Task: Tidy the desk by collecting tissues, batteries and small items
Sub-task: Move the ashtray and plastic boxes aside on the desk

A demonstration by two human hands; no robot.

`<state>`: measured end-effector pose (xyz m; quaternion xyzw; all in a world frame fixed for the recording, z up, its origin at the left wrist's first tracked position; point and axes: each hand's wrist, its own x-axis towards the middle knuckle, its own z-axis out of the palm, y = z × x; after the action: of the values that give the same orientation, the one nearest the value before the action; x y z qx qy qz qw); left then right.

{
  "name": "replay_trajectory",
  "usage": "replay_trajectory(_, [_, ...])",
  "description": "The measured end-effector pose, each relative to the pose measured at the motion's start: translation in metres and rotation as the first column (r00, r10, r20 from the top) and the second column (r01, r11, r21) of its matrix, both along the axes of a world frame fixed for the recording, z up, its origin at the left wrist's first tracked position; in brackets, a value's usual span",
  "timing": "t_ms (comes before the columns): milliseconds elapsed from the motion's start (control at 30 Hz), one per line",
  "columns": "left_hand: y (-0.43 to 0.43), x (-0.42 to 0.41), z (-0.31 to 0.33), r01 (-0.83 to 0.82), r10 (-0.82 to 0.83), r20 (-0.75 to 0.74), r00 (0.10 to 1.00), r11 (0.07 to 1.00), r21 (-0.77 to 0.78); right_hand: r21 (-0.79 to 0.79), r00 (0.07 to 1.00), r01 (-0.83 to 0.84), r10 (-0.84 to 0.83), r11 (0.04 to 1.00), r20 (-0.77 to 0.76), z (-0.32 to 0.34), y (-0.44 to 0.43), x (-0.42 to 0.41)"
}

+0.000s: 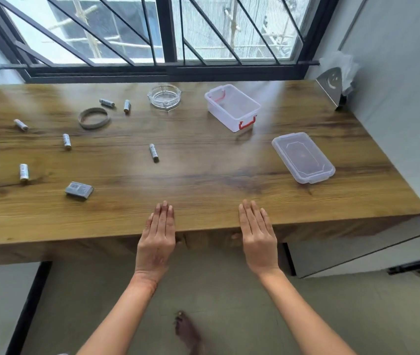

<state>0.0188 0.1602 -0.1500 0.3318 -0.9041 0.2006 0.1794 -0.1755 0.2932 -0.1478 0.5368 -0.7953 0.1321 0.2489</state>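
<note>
The desk (203, 180) is honey-brown wood with dark grain streaks. The batteries (153, 152) over its left half are white with grey print. The box (232, 107) near the far edge is clear with red latches (247, 123). The lid (303, 157) and ashtray (164, 96) are clear, the ring (93, 118) grey-brown, the pack (79, 190) grey. The far-right-corner holder (330, 84) is silver with a smiley.

Shows a wooden desk (203, 175) bearing an open clear box (219, 116) with red latches. Lid (303, 157) right of the box and nearer; glass ashtray (164, 96) just left of it; batteries (153, 152), tape ring (93, 118) and grey packet (79, 190) farther left. Well nearer than the box, left hand (156, 237) and right hand (257, 237), flat, fingers straight.
</note>
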Motion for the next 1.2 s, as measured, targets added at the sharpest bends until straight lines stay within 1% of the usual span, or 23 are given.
replay_trajectory(67, [0.004,0.001,0.008,-0.013,0.011,0.02,1.0,0.993,0.118,0.055,0.998,0.022,-0.025,0.998,0.052,0.006,0.0,0.004])
replay_trajectory(167, [0.008,0.003,0.021,-0.042,0.023,0.063,0.998,0.952,0.304,0.231,0.979,0.016,-0.062,0.973,0.193,0.017,0.004,0.008])
replay_trajectory(233, [0.013,0.002,0.031,-0.047,0.032,0.048,0.998,0.94,0.338,0.283,0.973,-0.016,-0.05,0.959,0.225,0.025,0.007,0.01])
replay_trajectory(333, [0.017,-0.006,0.052,-0.06,0.062,0.009,0.998,0.906,0.418,0.226,0.977,-0.072,0.023,0.972,0.212,0.043,0.003,0.014])
replay_trajectory(500, [-0.011,-0.031,0.083,0.013,0.049,-0.143,0.989,0.916,0.401,0.078,0.953,-0.188,0.163,0.979,0.257,0.081,-0.034,0.014])
replay_trajectory(567, [-0.035,-0.042,0.097,0.027,0.058,-0.197,0.979,0.916,0.399,0.04,0.948,-0.202,0.185,0.979,0.26,0.096,-0.062,0.008])
replay_trajectory(733, [-0.106,-0.062,0.123,0.038,0.101,-0.276,0.956,0.89,0.455,-0.04,0.92,-0.19,0.192,0.981,0.343,0.13,-0.144,-0.01])
replay_trajectory(833, [-0.153,-0.071,0.134,0.041,0.116,-0.27,0.956,0.858,0.511,-0.122,0.864,-0.185,0.22,0.975,0.452,0.143,-0.194,-0.018])
replay_trajectory(933, [-0.201,-0.081,0.142,0.048,0.121,-0.248,0.961,0.811,0.583,-0.148,0.747,-0.187,0.238,0.971,0.62,0.15,-0.246,-0.028])
replay_trajectory(1033, [-0.245,-0.091,0.137,0.059,0.124,-0.227,0.966,0.749,0.66,-0.111,0.63,-0.14,0.175,0.984,0.757,0.147,-0.292,-0.035])
replay_trajectory(1100, [-0.273,-0.1,0.131,0.076,0.153,-0.241,0.958,0.677,0.732,-0.075,0.569,-0.113,0.127,0.991,0.812,0.141,-0.32,-0.04])
replay_trajectory(1200, [-0.303,-0.116,0.128,0.098,0.223,-0.252,0.942,0.535,0.839,-0.06,0.537,-0.103,0.106,0.993,0.837,0.132,-0.353,-0.05])
